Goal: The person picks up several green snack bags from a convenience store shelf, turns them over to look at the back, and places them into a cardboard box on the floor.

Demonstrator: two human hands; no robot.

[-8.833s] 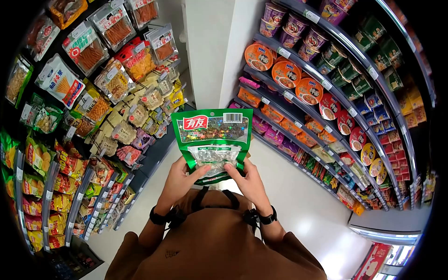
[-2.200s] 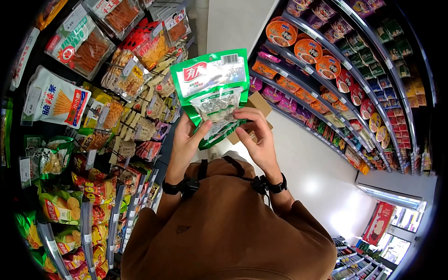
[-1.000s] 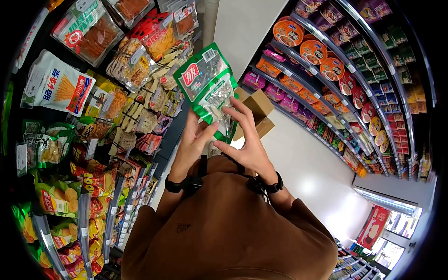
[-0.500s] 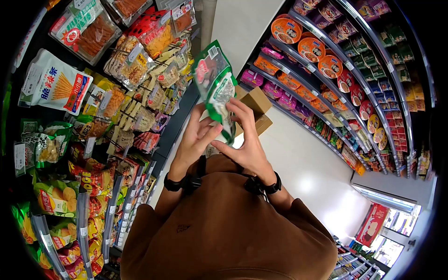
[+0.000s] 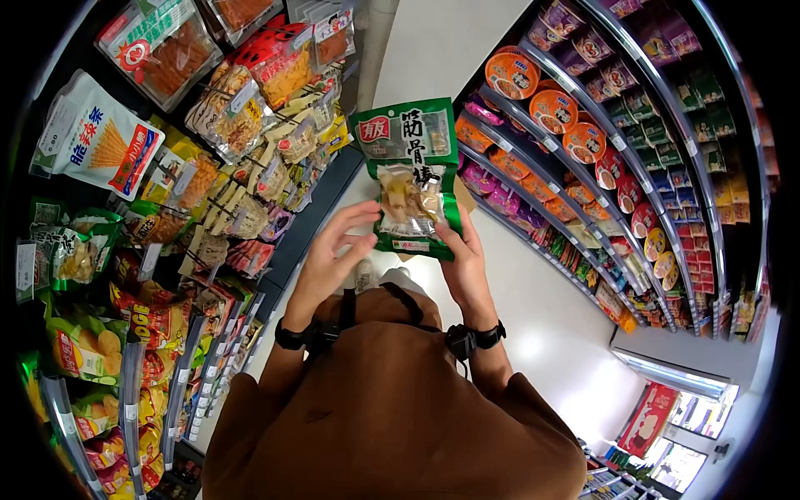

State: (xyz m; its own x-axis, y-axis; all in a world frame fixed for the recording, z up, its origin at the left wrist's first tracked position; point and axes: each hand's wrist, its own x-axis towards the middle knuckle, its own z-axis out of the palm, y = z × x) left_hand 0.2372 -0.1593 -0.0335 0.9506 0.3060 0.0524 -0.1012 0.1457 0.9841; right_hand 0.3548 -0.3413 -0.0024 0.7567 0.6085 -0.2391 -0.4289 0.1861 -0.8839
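A green snack packet (image 5: pixel 408 179) with a clear window and dark printed characters faces up in front of me, its printed side in full view. My right hand (image 5: pixel 467 258) grips its lower right corner, thumb on the front and fingers behind. By the lower left edge is my left hand (image 5: pixel 337 250), its fingers apart and curved toward the packet; whether the fingertips touch it is hard to tell. Both wrists wear black bands.
Snack bags hang on a rack (image 5: pixel 242 192) at the left, above chip shelves. Shelves of instant noodle bowls (image 5: pixel 554 111) curve along the right. Behind the packet, part of a cardboard box (image 5: pixel 465 200) shows over the pale floor (image 5: pixel 533 333).
The packet has turned from a tilted, edge-on pose to face me. My left hand has loosened and moved slightly left, while my right hand has shifted to the lower right corner.
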